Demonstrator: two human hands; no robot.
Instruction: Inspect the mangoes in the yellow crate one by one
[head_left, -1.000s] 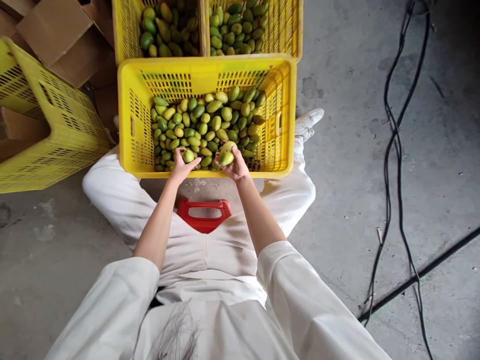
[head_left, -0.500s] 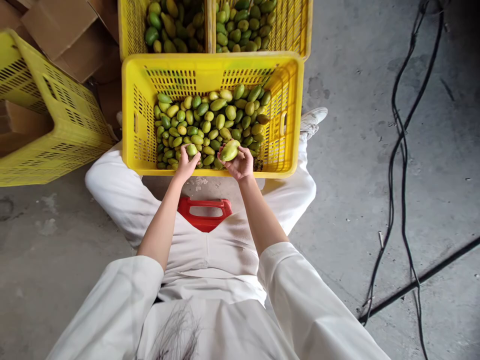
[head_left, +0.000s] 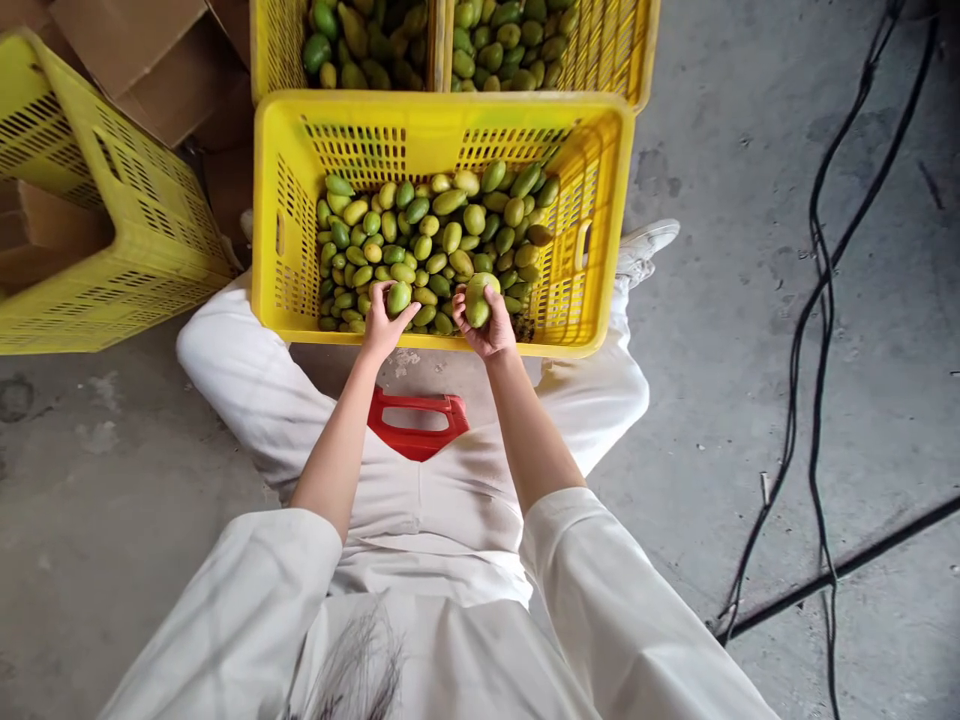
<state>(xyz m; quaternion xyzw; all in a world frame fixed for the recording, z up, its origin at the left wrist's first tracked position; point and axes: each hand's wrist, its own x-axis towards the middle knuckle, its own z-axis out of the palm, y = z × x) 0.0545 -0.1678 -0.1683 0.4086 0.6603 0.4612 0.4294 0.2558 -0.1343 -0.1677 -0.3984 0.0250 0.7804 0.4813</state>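
A yellow plastic crate [head_left: 442, 349] stands in front of me, holding a heap of small green and yellowish mangoes [head_left: 448, 202]. Over the heap's near left part, my left hand [head_left: 384, 328] is closed round a small green mango [head_left: 398, 297]. To its right, my right hand [head_left: 495, 332] grips a larger, paler green mango [head_left: 480, 298], with the palm turned up and the fingers curled about it. Both hands are inside the crate's near edge, a short way apart.
Behind the crate stands another yellow crate [head_left: 643, 60] with a divider [head_left: 438, 45] and more mangoes. A tilted yellow crate [head_left: 112, 270] holding cardboard is at left, by brown boxes [head_left: 142, 60]. Black cables [head_left: 821, 270] cross the floor at right. A red handled seat [head_left: 420, 440] shows beneath me.
The larger mango in my right hand has turned from lying crosswise to pointing away from me. My left hand still holds its mango. The whole view has shifted slightly.
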